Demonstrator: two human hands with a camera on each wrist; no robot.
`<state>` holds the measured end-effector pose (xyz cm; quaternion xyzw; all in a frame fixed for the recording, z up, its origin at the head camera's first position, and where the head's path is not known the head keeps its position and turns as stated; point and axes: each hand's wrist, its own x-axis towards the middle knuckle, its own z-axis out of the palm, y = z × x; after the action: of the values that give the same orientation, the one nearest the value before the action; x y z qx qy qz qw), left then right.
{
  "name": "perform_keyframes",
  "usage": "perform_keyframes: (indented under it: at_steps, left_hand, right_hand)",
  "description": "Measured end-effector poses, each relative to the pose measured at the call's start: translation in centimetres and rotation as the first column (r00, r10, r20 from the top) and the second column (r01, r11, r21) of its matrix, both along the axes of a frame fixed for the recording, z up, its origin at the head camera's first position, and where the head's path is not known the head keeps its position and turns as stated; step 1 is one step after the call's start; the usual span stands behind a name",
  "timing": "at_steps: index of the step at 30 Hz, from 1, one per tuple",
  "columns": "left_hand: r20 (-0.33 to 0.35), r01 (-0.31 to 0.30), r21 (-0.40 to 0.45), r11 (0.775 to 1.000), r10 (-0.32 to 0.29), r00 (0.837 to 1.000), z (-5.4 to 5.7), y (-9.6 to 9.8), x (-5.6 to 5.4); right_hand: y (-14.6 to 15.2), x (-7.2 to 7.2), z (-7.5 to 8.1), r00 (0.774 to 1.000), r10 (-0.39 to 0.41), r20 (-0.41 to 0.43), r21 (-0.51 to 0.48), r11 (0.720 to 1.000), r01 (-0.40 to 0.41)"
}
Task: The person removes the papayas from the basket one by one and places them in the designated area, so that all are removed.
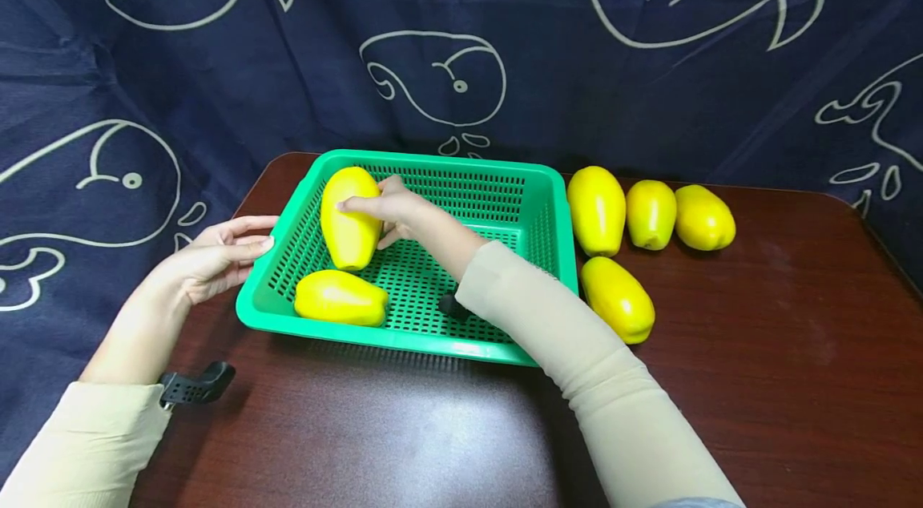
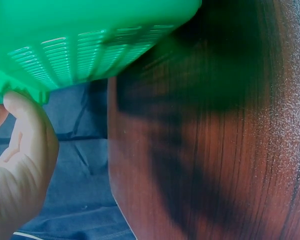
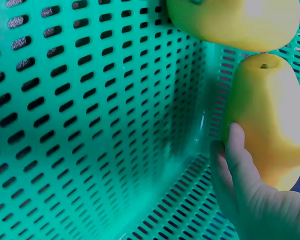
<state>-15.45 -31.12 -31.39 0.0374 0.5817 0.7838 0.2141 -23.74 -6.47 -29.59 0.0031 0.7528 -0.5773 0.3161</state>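
Observation:
Inside the green plastic basket (image 1: 447, 344), my right hand (image 1: 400, 211) holds a yellow papaya (image 1: 346, 211), thumb laid across its top and fingers at its right side. The right wrist view shows the same papaya (image 3: 275, 120) standing lengthwise in the grasp of the right hand (image 3: 255, 195). A second papaya (image 1: 340, 298) lies sideways in the basket's front left corner, close to the held one. My left hand (image 1: 209, 260) grips the basket's left rim; in the left wrist view a finger of the left hand (image 2: 30, 135) hooks under the rim's edge.
Right of the basket, on the dark red-brown wooden table (image 1: 757, 380), are several more papayas: one large (image 1: 597, 211), one small (image 1: 650, 214), one at the far right (image 1: 704, 218) and one in front (image 1: 618, 300). A dark blue cloth (image 1: 548, 91) with white fish drawings hangs behind.

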Motion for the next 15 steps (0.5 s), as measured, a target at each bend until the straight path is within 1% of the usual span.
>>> perform_keyframes:
  at_steps: [2,8,15]
  left_hand:
    - [0.001,-0.003,-0.003,1.0,0.003,1.0,0.0,0.0,0.0]
    - [-0.001,0.003,0.007,1.0,-0.003,1.0,-0.1,0.1,0.0]
    - [0.007,-0.005,0.006,1.0,0.005,1.0,0.0,0.1,0.0]
  right_hand:
    - [0.2,0.0,0.1,1.0,-0.005,0.008,-0.012,1.0,0.005]
    - [0.6,0.1,0.9,1.0,0.014,0.02,-0.029,1.0,-0.013]
    - [1.0,0.4,1.8,1.0,0.011,0.011,-0.039,0.999,-0.011]
